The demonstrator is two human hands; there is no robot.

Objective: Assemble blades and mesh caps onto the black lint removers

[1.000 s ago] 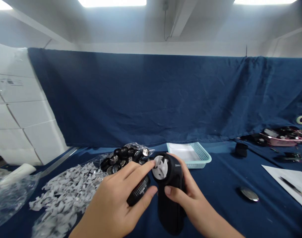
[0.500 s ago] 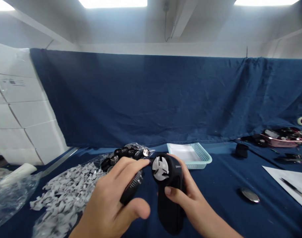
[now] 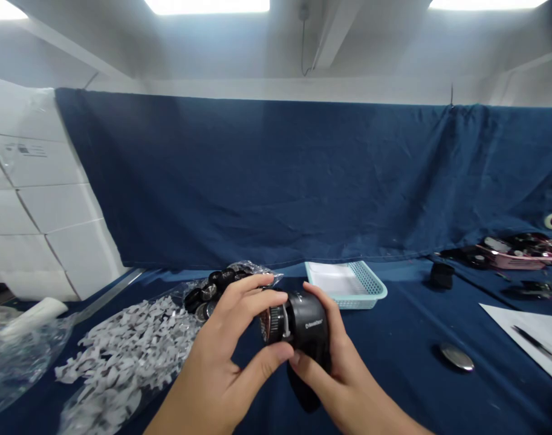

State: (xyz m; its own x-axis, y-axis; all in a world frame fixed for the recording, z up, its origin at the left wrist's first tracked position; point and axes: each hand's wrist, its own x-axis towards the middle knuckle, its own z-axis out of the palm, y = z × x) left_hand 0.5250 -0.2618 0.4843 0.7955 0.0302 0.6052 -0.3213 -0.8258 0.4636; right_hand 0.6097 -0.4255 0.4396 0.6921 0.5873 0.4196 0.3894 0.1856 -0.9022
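My right hand [image 3: 337, 368] is wrapped round a black handheld fabric shaver [image 3: 312, 326], its round head turned to the left. Small pale lettering shows on its side. Between thumb and fingers, my left hand [image 3: 237, 344] grips a round black cap [image 3: 272, 324] with a ridged rim and a brownish, mesh-like face. The cap is right at the shaver's head, with a narrow gap and a bit of grey plastic showing between them. The handle's lower part is partly hidden by my right hand.
Left lie a heap of grey-white plastic pieces [image 3: 135, 344] and a bag of round black caps [image 3: 221, 281]. A light-blue basket [image 3: 381, 291] stands behind my hands. To the right are an oval metallic object [image 3: 457, 356], a paper sheet [image 3: 493, 314] with a pen and a pink basket [image 3: 516, 261].
My left hand has brought the cap rightward to the shaver's head. The shaver has been turned, so its grey bladed face, seen before, now points left toward the cap.
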